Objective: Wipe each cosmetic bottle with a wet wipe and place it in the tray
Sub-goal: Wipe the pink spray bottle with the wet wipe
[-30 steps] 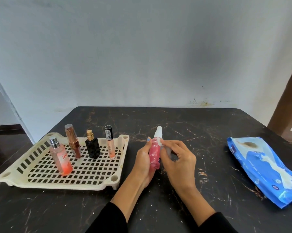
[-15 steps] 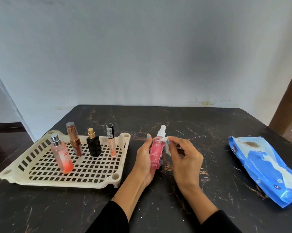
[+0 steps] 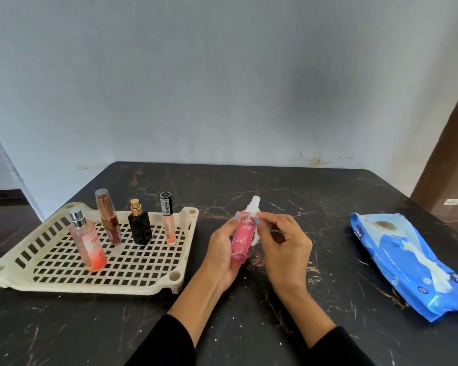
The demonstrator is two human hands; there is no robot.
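My left hand (image 3: 221,252) grips a pink spray bottle (image 3: 241,240) with a white nozzle, held upright above the middle of the table. My right hand (image 3: 284,244) pinches a white wet wipe (image 3: 256,235) against the bottle's right side, just below the nozzle. To the left sits a cream slotted tray (image 3: 132,283). Standing in it are a pink-orange mist bottle (image 3: 88,241), a copper tube (image 3: 108,220), a black bottle with a gold cap (image 3: 140,225) and a peach lip-gloss tube (image 3: 167,220).
A blue wet wipe pack (image 3: 410,262) lies at the right of the black marble table (image 3: 249,326), with a wipe poking from its opening. A grey wall rises behind the table's far edge. A brown door frame stands at the far right.
The wipe in my right hand has slid along the pink bottle, from near the nozzle down its right side. The left hand keeps its hold; the bottle has turned slightly.
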